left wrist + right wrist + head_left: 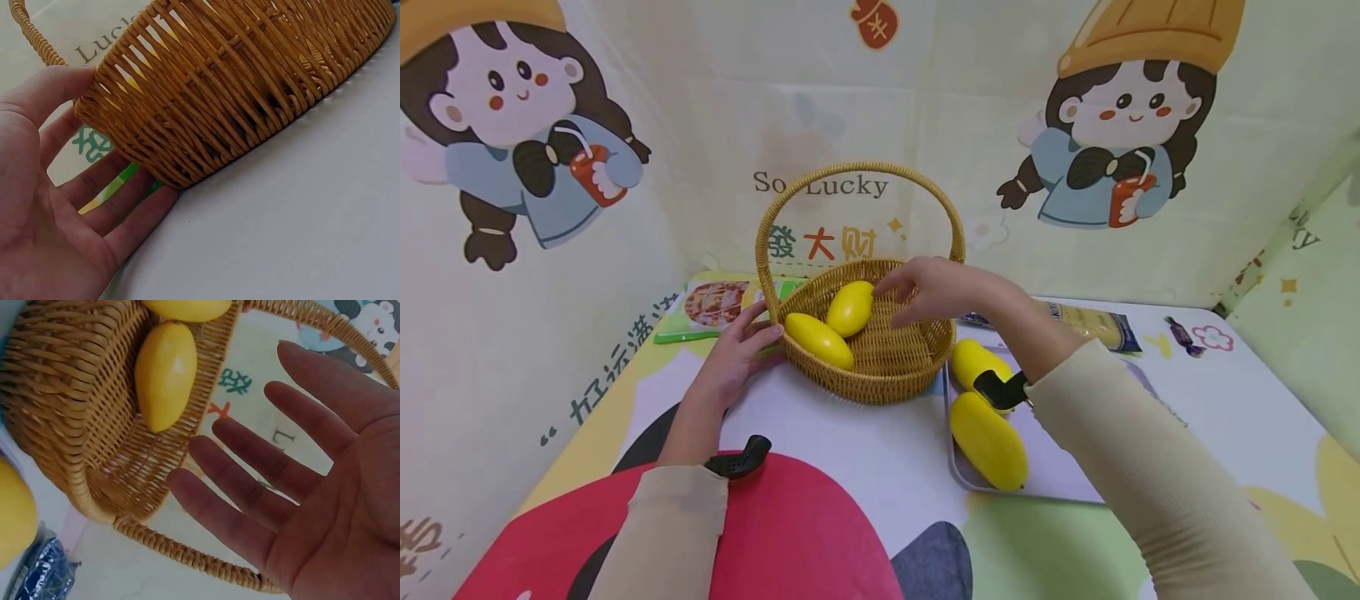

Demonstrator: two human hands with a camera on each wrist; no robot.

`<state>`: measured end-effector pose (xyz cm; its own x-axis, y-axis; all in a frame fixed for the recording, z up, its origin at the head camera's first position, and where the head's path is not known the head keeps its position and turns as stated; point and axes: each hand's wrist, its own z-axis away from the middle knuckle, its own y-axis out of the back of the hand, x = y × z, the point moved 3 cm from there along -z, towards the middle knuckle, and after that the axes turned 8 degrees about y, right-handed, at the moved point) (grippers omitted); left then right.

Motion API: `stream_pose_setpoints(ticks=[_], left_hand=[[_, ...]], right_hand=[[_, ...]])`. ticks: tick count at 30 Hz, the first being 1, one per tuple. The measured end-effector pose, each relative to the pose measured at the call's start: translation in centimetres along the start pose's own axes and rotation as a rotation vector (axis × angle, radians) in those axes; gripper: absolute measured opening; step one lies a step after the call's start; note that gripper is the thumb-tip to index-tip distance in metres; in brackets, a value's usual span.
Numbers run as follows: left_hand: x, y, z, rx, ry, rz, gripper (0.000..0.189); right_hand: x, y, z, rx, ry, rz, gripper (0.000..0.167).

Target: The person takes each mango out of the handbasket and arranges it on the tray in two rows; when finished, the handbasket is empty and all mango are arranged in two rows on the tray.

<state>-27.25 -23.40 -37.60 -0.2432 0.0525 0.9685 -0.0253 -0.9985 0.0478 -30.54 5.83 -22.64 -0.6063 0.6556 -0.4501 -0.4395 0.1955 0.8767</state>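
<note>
A wicker basket (880, 387) with a tall arched handle stands at the back of the table. Two yellow mangoes (850, 309) lie in its left half. My left hand (733, 358) touches the basket's left end; in the left wrist view the thumb is against the rim and the other fingers extend along the outer side, fairly straight. Above the basket's right half hovers my right hand (928, 290), holding nothing. The right wrist view shows its fingers (244, 506) spread and apart from the mango (165, 378).
Right of the basket, a pale tray (1045, 493) holds two more mangoes (988, 442), partly behind my right forearm. Behind it lie a pasta packet (1101, 325) and a dark wrapped candy (1183, 335). A green food packet (700, 310) lies at the back left, near the wall.
</note>
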Motion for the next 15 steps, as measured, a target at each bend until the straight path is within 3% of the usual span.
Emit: stream_pose_setpoints(ticks=[4, 15], left_hand=[[0.0, -0.1, -0.1, -0.003, -0.002, -0.003, 0.071], [0.1, -0.2, 0.1, -0.004, 0.001, -0.016, 0.073]], right_hand=[[0.2, 0.1, -1.0, -0.017, -0.054, -0.006, 0.048], [1.0, -0.9, -4.8, -0.009, -0.188, -0.149, 0.052]])
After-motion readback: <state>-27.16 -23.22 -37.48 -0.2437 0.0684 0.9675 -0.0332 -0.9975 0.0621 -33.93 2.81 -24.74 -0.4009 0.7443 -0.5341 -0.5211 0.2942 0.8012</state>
